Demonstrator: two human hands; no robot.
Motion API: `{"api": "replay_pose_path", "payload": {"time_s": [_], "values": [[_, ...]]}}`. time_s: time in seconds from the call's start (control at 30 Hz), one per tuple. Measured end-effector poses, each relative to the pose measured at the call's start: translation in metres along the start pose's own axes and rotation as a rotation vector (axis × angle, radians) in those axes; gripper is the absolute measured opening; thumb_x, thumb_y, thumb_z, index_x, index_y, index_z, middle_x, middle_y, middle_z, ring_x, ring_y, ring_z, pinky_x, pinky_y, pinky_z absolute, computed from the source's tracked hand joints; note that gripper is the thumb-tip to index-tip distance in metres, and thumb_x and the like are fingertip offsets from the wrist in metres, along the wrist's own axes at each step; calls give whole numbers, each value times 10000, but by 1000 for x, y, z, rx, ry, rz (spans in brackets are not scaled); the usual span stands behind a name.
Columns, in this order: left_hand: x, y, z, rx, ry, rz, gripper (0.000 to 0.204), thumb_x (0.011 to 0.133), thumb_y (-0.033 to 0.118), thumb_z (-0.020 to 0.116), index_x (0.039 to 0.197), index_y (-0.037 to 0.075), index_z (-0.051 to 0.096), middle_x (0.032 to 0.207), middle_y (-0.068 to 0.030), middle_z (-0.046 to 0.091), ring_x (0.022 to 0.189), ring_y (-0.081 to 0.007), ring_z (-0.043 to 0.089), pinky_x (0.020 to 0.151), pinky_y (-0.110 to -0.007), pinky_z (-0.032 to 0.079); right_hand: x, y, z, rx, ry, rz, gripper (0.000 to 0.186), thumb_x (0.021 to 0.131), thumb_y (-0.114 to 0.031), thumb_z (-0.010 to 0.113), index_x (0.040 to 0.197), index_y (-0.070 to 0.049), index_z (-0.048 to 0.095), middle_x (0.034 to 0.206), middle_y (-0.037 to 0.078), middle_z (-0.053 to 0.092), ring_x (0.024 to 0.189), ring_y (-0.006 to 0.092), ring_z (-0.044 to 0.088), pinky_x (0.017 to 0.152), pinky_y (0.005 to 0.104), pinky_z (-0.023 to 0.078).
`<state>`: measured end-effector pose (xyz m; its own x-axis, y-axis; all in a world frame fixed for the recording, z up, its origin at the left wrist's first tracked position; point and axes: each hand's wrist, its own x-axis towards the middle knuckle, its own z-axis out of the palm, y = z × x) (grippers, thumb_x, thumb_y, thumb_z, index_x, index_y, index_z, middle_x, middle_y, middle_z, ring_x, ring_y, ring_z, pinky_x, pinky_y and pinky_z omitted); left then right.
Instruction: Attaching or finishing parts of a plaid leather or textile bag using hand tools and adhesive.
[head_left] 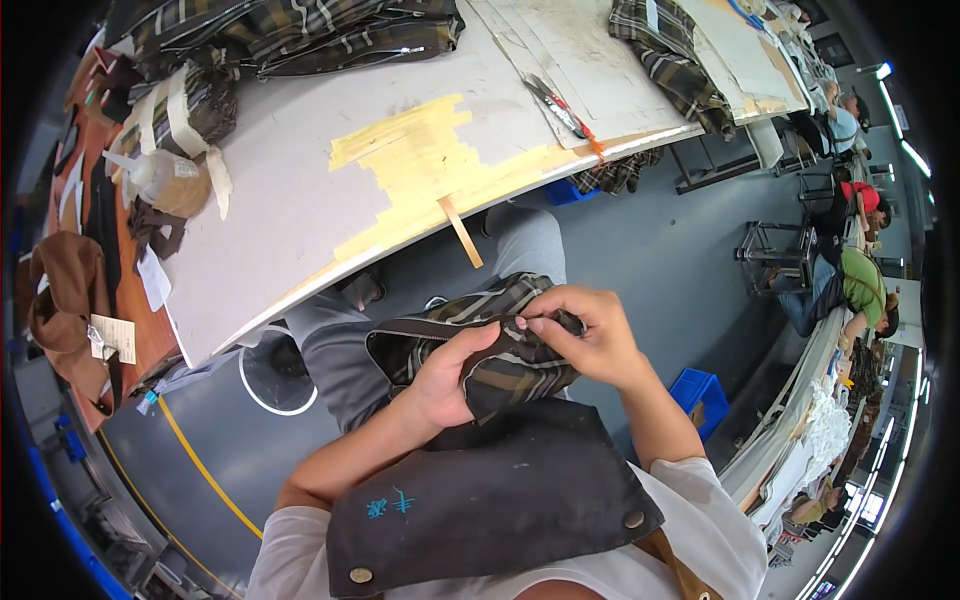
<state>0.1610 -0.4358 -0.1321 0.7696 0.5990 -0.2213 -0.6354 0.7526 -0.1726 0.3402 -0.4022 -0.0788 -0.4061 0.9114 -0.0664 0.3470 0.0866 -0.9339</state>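
A plaid fabric pouch [525,372] in brown, black and cream rests over my lap, its dark zipper edge [405,328] curving open at the left. My left hand [445,385] grips the pouch's near side, thumb lying along the zipper edge. On the right, my right hand [590,335] pinches the zipper edge between thumb and forefinger, close to the left thumb. Whatever small part lies between those fingertips is too small to make out. A dark apron flap [490,490] with two metal snaps covers my chest below the pouch.
Ahead stands a worktable [290,200] patched with yellow tape. On it are plaid pieces [350,40], red-handled snips [556,105] and a glue bottle [172,183]. A wooden strip [461,232] juts over its edge. A blue bin [698,398] and several people are at right.
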Motion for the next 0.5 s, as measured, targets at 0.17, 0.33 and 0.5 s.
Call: {"api": "replay_pose_path", "payload": {"time_s": [0.17,0.33,0.5], "values": [[5,10,-32,13,6,54,307,871,218,500,1112,29,501,1109,-118,556,1011,-241,556,893,-400,440,11,22,16,57,-27,70,88,798,26,552,878,25,590,776,43,629,691,67,570,598,213,455],[14,18,-38,34,239,109,236,882,195,503,1046,29,536,984,-73,593,895,-174,586,793,-320,483,16,41,26,115,-15,206,87,838,2,532,908,39,566,781,41,624,643,73,573,558,208,464],[15,28,-29,12,274,116,244,877,192,515,1042,13,535,971,-82,600,876,-173,593,782,-312,489,23,44,36,74,100,230,85,840,-7,539,906,44,552,752,55,615,574,66,556,503,202,446]]}}
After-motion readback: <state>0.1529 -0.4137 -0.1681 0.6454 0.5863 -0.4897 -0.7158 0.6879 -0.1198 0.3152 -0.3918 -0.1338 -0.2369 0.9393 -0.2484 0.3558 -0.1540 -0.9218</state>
